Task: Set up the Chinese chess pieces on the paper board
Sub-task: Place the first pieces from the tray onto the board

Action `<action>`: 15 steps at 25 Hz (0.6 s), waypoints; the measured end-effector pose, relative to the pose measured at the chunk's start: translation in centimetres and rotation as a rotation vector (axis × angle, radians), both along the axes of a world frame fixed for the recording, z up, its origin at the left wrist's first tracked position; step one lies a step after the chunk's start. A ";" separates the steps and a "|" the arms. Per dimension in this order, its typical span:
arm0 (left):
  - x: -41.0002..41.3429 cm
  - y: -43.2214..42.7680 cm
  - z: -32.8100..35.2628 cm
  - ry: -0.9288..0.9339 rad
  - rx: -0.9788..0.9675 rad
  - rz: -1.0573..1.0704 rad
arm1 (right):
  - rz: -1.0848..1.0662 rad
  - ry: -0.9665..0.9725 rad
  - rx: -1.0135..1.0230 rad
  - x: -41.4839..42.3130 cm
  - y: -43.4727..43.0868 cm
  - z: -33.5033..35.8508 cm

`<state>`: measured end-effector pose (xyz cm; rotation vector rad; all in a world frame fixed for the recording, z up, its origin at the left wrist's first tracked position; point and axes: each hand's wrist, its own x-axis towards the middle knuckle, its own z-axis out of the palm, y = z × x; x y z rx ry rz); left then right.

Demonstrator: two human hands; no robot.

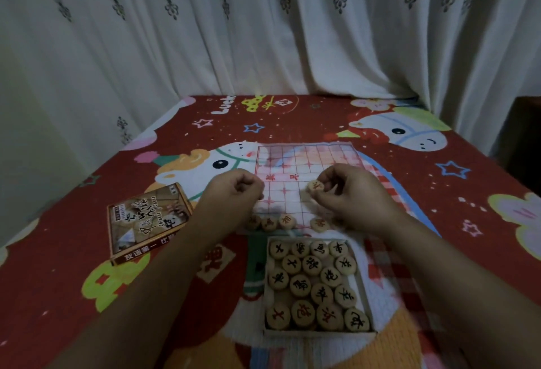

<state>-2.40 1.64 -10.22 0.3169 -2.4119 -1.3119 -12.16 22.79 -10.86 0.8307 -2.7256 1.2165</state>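
A paper board (pixel 304 163) with a red grid lies flat on the red patterned cloth. Along its near edge stand several round wooden pieces with red characters (pixel 270 222), and one more (pixel 319 224) sits further right. My right hand (pixel 351 196) hovers over the board's right half and pinches a wooden piece with a red character (pixel 315 186). Over the board's left near corner my left hand (pixel 234 193) is curled; whether it holds a piece is hidden. An open box tray (pixel 367 295) near me holds several pieces marked in black.
The box lid (pixel 146 219) with printed artwork lies to the left of the board. A white curtain (pixel 263 31) hangs behind the table. A dark piece of furniture (pixel 524 140) stands at the far right edge.
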 end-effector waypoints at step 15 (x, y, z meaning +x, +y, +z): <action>-0.7 -2.0 -3.2 0.076 -0.184 0.024 | -0.010 0.119 0.306 -2.5 -6.9 -0.9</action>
